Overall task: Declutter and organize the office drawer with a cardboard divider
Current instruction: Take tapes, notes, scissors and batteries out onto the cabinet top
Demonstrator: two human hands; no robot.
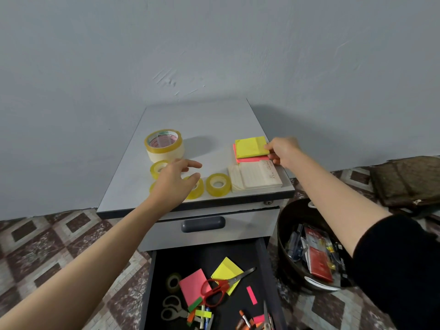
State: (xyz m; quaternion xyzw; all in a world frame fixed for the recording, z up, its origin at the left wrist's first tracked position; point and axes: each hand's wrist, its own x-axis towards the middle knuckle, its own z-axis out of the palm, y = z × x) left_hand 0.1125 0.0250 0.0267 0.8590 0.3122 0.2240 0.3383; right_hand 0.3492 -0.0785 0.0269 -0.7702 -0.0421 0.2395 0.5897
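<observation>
The open black drawer (pixel 266 270) sits nearest, holding red-handled scissors (pixel 221 285), a pink sticky-note pad (pixel 192 285), grey-handled scissors (pixel 171 308) and loose markers (pixel 244 319). Above it, on the grey cabinet worktop (pixel 202 120), the left hand (pixel 173 179) hovers over small yellow tape rolls (pixel 158 166), its fingers (pixel 194 165) spread and relaxed, gripping nothing. 1 further small tape roll (pixel 217 184) lies just right of it. A large clear tape roll (pixel 164 145) stands behind. The right hand (pixel 283 151) pinches the right edge of a yellow sticky-note pad (pixel 251 146), stacked on a neon-pink pad (pixel 250 159) beside white notepads (pixel 256 178). A black round bin (pixel 285 222) of stationery stands on the floor at the right.
</observation>
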